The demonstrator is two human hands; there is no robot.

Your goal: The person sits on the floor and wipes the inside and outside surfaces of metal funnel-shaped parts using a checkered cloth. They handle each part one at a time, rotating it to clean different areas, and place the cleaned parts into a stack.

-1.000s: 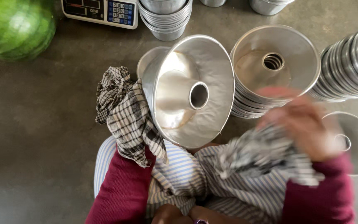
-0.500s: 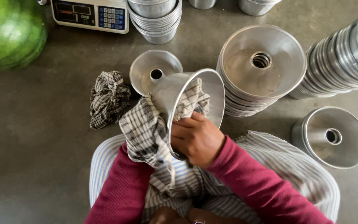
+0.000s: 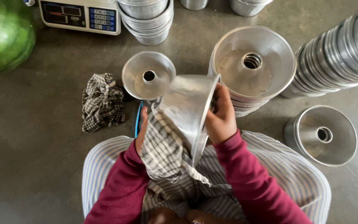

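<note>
I hold a shiny metal tube cake pan (image 3: 187, 110) on its side above my lap, its outer wall turned up toward me. My right hand (image 3: 220, 118) grips its rim on the right, fingers inside. My left hand (image 3: 142, 132) presses a checked cloth (image 3: 162, 145) against the pan's outer wall; most of that hand is hidden under the cloth. Both sleeves are maroon.
A single tube pan (image 3: 148, 75) lies just beyond my hands. A stack of pans (image 3: 253, 64) stands to the right, a leaning stack (image 3: 340, 54) further right, one pan (image 3: 322, 135) near right. A crumpled checked rag (image 3: 102, 101), a scale (image 3: 79, 14), a watermelon (image 3: 3, 33) sit left.
The pan has turned from facing me to lying on its side with the outer wall up. My right hand moved from inside the pan to its rim; the cloth now covers the outside.
</note>
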